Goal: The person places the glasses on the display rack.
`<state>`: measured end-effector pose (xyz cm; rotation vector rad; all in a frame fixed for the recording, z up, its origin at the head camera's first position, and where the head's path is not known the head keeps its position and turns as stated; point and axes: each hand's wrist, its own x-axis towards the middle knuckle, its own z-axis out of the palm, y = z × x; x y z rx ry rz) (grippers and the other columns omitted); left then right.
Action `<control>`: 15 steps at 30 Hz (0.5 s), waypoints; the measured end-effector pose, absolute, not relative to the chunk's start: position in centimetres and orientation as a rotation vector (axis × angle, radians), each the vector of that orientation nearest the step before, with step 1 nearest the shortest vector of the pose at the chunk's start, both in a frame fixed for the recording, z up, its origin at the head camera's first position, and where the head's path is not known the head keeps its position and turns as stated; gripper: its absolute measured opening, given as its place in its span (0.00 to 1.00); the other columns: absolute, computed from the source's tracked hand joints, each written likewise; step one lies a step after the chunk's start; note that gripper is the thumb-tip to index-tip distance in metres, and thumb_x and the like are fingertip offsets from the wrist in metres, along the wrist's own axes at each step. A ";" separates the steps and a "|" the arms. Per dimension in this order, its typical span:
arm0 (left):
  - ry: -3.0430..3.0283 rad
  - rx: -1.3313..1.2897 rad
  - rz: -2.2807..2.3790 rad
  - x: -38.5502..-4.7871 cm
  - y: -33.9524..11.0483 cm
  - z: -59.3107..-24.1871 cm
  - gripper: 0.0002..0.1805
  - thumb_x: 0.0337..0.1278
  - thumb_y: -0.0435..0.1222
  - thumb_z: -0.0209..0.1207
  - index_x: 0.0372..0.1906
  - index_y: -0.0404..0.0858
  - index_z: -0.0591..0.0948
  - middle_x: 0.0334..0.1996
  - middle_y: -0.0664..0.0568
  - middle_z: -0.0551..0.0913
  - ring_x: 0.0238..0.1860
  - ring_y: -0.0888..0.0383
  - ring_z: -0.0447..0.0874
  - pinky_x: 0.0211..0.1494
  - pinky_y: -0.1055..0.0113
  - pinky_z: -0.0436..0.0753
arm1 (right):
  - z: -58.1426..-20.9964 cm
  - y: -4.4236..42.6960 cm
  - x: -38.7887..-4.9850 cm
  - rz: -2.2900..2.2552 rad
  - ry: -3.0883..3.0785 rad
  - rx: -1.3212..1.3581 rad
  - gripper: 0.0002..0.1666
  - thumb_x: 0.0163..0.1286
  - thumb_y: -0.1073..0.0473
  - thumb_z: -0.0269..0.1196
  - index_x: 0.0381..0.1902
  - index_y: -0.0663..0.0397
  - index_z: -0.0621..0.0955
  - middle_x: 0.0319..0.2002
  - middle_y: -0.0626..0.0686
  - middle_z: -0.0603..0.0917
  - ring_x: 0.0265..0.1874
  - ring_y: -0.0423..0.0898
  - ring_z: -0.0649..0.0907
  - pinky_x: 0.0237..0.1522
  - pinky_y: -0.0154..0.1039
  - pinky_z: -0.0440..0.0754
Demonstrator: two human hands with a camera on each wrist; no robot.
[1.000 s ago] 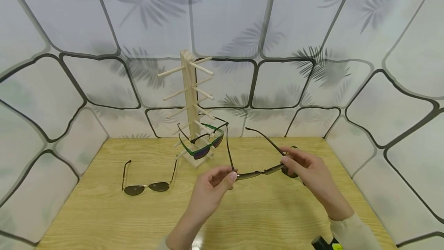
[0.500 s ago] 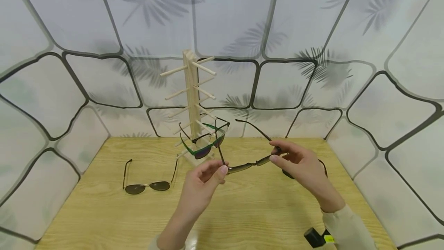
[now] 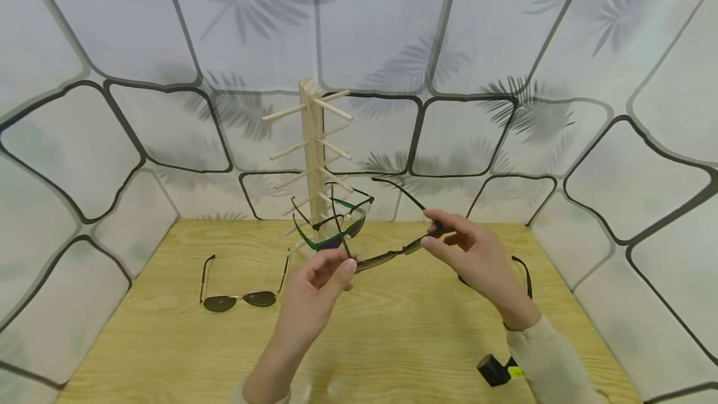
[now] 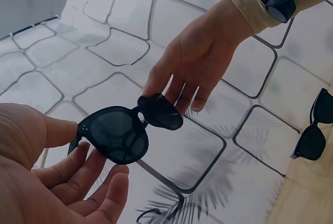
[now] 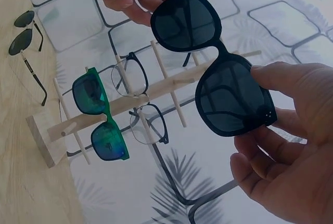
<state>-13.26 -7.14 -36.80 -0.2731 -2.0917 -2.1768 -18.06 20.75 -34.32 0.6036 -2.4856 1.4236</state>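
Black sunglasses are held in the air between both hands, temples unfolded and pointing toward the back. The left hand pinches their left hinge corner; the right hand pinches the right one. In the right wrist view both dark lenses face the camera. Just behind them stands a wooden rack with pegs. Low on it rest green-framed sunglasses and, above these, clear glasses with dark upper rims. The held pair does not touch the rack in the right wrist view.
Thin-framed aviator sunglasses lie unfolded on the table at left. Another dark pair lies at right, partly hidden by the right hand. A patterned cloth surrounds the table at the back and sides.
Both hands have moved left and slightly up toward the rack, carrying the black sunglasses. More of the dark pair's temple on the right shows beyond the right hand.
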 end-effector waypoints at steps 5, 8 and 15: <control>-2.065 -0.228 -2.193 -13.6 -7.6 -36.5 0.13 0.74 0.35 0.64 0.54 0.31 0.86 0.51 0.41 0.88 0.44 0.60 0.87 0.48 0.66 0.89 | -33.9 19.9 -18.9 1.457 -2.446 0.625 0.27 0.75 0.59 0.69 0.71 0.47 0.80 0.51 0.49 0.86 0.50 0.35 0.84 0.51 0.29 0.84; -2.043 -0.219 -2.175 -13.9 -7.9 -36.5 0.13 0.74 0.35 0.63 0.56 0.31 0.86 0.53 0.43 0.88 0.46 0.60 0.88 0.48 0.66 0.90 | -33.8 19.3 -19.6 1.478 -2.429 0.636 0.28 0.75 0.60 0.69 0.71 0.48 0.80 0.51 0.51 0.86 0.50 0.36 0.84 0.50 0.30 0.84; -2.007 -0.194 -2.151 -14.7 -8.7 -36.0 0.15 0.75 0.34 0.62 0.59 0.30 0.85 0.56 0.41 0.88 0.47 0.60 0.89 0.47 0.68 0.89 | -33.4 18.0 -20.7 1.531 -2.440 0.620 0.29 0.75 0.56 0.69 0.72 0.44 0.79 0.53 0.53 0.86 0.48 0.38 0.84 0.48 0.33 0.85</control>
